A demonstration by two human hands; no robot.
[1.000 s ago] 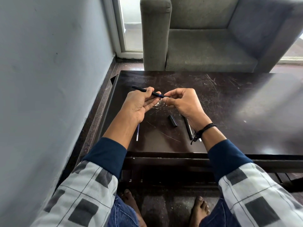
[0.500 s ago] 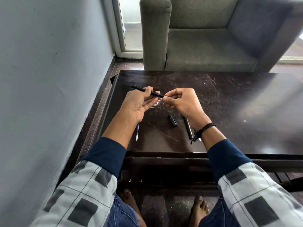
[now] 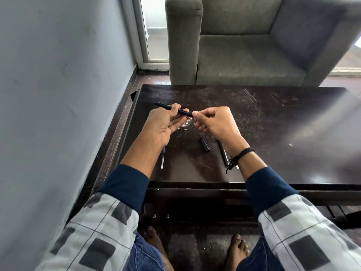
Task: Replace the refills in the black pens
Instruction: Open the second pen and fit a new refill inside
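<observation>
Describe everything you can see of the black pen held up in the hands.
The black pen is a slim, straight barrel, matte and plastic-looking, with a bluish tint near its right end. It is held above the table, nearly level, slanting from far left toward near right. The left hand grips its middle between thumb and fingers, leaving the left end sticking out free. The right hand pinches its right end, hiding the tip.

A grey armchair (image 3: 244, 59) stands behind the scratched dark table (image 3: 273, 118).
</observation>
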